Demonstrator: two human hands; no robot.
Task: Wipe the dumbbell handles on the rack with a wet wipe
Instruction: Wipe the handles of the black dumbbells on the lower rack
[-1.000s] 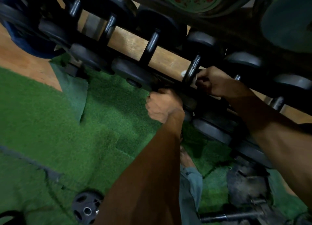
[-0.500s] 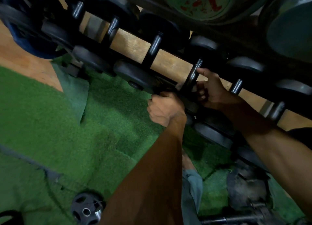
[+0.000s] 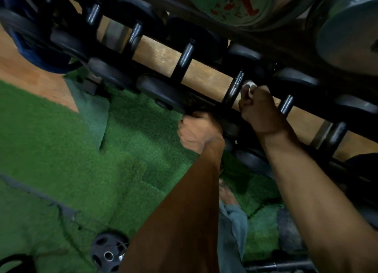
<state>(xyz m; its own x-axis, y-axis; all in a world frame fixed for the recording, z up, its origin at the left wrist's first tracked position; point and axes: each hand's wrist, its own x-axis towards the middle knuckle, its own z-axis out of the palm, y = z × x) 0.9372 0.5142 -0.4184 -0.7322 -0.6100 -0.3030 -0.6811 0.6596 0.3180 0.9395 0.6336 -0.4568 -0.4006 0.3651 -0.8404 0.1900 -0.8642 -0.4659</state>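
Head cam: my left hand grips the rack's front rail at six o'clock; right hand pinches the soft wet wipe beside the stiff dumbbell handle at one o'clock; wrap it mid-bar

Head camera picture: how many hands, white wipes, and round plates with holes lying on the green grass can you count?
Hands: 2 (left hand, right hand)
White wipe: 1
Holed plate on the green turf: 1
Total: 4
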